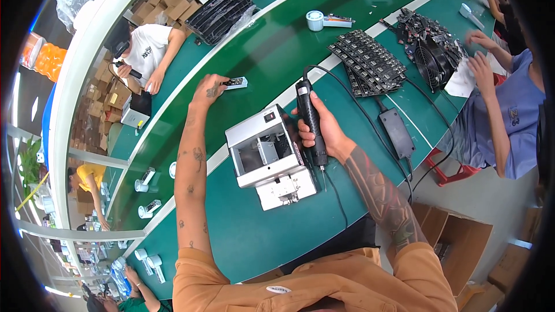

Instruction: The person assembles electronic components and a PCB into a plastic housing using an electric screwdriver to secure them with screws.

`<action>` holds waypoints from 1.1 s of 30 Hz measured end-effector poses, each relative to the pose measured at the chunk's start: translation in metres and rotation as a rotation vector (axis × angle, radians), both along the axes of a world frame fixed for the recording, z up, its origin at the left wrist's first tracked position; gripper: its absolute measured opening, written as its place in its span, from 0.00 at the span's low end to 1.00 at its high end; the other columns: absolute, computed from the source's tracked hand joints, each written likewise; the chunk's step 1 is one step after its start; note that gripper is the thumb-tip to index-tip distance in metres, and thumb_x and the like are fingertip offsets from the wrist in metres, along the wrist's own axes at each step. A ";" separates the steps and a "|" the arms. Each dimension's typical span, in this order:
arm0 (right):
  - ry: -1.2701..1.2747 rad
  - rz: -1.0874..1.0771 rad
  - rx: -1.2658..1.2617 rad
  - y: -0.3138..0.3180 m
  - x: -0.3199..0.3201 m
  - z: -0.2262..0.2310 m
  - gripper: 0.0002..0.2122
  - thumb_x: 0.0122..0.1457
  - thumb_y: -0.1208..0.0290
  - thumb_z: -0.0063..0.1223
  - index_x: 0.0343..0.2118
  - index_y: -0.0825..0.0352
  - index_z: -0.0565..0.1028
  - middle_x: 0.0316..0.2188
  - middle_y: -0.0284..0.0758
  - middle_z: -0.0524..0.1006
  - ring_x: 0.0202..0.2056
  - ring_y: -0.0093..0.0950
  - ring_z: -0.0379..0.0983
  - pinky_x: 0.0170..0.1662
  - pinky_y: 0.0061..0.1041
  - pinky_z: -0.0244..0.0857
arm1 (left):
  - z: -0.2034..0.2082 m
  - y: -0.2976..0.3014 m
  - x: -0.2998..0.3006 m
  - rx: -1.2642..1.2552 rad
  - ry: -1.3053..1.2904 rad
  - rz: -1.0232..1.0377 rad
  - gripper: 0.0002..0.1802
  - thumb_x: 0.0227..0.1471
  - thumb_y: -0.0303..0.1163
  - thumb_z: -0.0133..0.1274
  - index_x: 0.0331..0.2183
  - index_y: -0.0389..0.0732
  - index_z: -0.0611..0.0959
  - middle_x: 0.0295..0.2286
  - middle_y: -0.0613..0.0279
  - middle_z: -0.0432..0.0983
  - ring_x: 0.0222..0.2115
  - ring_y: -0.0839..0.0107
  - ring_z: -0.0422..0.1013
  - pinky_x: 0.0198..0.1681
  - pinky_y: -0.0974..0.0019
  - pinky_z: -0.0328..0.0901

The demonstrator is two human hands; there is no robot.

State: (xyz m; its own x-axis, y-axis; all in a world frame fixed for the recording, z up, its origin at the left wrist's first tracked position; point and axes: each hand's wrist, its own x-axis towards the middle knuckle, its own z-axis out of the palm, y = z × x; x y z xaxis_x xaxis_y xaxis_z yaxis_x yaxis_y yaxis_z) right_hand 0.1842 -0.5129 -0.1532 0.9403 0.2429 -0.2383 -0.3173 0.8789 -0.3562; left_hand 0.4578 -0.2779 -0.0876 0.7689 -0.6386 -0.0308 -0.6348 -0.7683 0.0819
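I have my left hand point(208, 88) out over the belt point(274, 69), at the left end of a small device point(236, 83) that shows its circuit board on top. The fingers are bent around that end and meet it; from here I can't tell whether they pinch it or only touch. The device lies on the belt to the right of those fingers, its long axis running roughly left to right, and my left hand is clearly the nearer of the 2.

My right hand point(317, 124) is farther right and nearer to me, its fingers wrapped around a black driver point(311, 118). The driver's long axis runs far to near, with its bit point(324, 182) at the near end, so the bit points away from the device, well apart from it.

A silver box point(236, 160) stands on the table point(306, 225) between my forearms, just left of the driver. Stacked boards point(370, 60) lie farther right, beyond the driver's cord point(361, 107).
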 end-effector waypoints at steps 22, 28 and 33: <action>0.013 -0.009 -0.020 0.003 0.004 0.006 0.30 0.63 0.36 0.37 0.40 0.66 0.68 0.15 0.30 0.65 0.13 0.19 0.59 0.16 0.21 0.56 | -0.035 0.047 0.018 0.088 -0.417 -0.377 0.20 0.56 0.35 0.54 0.51 0.45 0.79 0.43 0.60 0.77 0.51 0.62 0.68 0.61 0.53 0.55; -0.010 0.012 -0.016 0.004 0.004 0.003 0.29 0.64 0.36 0.36 0.41 0.66 0.68 0.15 0.30 0.65 0.13 0.19 0.59 0.17 0.21 0.55 | -0.026 0.050 -0.018 -0.036 -0.420 -0.307 0.18 0.55 0.34 0.55 0.48 0.42 0.80 0.35 0.59 0.75 0.43 0.60 0.70 0.57 0.57 0.61; -0.001 0.004 -0.019 0.001 0.003 -0.004 0.30 0.63 0.36 0.37 0.43 0.66 0.67 0.15 0.30 0.64 0.13 0.20 0.59 0.17 0.21 0.56 | -0.001 0.053 -0.097 -0.434 -0.311 -0.120 0.16 0.57 0.30 0.54 0.48 0.38 0.81 0.39 0.57 0.75 0.41 0.60 0.72 0.51 0.61 0.64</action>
